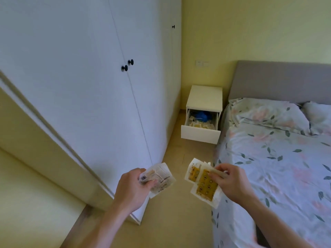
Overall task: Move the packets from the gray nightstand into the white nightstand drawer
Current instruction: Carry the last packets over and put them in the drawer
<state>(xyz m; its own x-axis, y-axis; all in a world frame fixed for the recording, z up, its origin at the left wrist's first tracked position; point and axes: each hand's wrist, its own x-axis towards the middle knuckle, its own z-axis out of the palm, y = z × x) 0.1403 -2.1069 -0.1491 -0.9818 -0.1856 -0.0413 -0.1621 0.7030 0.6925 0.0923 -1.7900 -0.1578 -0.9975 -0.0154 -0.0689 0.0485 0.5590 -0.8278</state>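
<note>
While the left hand (pixel 133 185) is gripping one bunch of packets (pixel 159 179), the right hand (pixel 231 183) is pinching another bunch (pixel 204 183). They are looking light, thin and slippery, so holding the stack's middle seems safest. The open white nightstand drawer (pixel 200 134) is waiting well ahead.

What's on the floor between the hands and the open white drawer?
Nothing: bare floor runs from the packets to the drawer in the head view.
</note>
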